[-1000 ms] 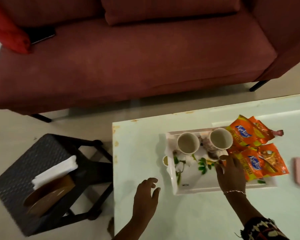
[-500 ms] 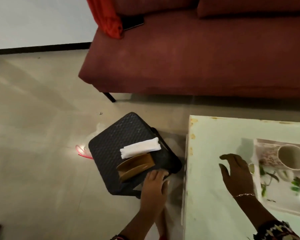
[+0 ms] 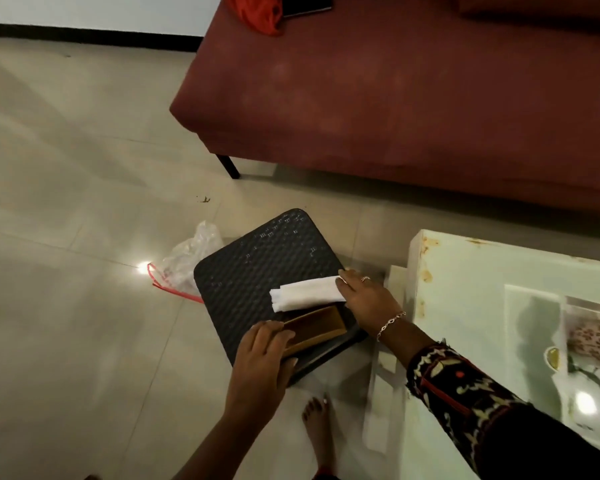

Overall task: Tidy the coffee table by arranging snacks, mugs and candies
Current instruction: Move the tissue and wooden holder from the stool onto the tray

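The person is leaning over a black woven stool (image 3: 267, 265) that is standing on the floor (image 3: 66, 202) just beside the left end of the pale tabletop (image 3: 465, 282). A wooden holder (image 3: 317, 327) is lying on the near part of the stool. A folded stack of white napkins (image 3: 305, 294) is lying right behind it; whether the two are touching cannot be told.

The left hand (image 3: 260, 362) is holding the holder's near-left end, its grip wrapping the wood with the fingers (image 3: 274, 336) curling over the top edge. The right hand (image 3: 368, 301) is resting on the right end of the napkins, its fingers lying fairly straight over the stack. The thumb is hiding under the hand, so it cannot be told whether this grip is pinching the napkins or only touching them. This hand is wearing a ring (image 3: 365, 278), with a bracelet (image 3: 390, 323) at the wrist and a dark patterned sleeve (image 3: 465, 386) on the forearm.

A tray (image 3: 534, 299) with a leaf print is sitting on the tabletop at the right edge of the view, cut off by the frame. What it is carrying is too blurred to name.

A clear plastic bag (image 3: 187, 258) with a red edge is lying on the floor against the stool's left side. A bare foot (image 3: 317, 427) is standing on the floor between the stool and the tabletop. A maroon sofa (image 3: 395, 98) is filling the far side, with a red cloth (image 3: 257, 10) lying on its seat.
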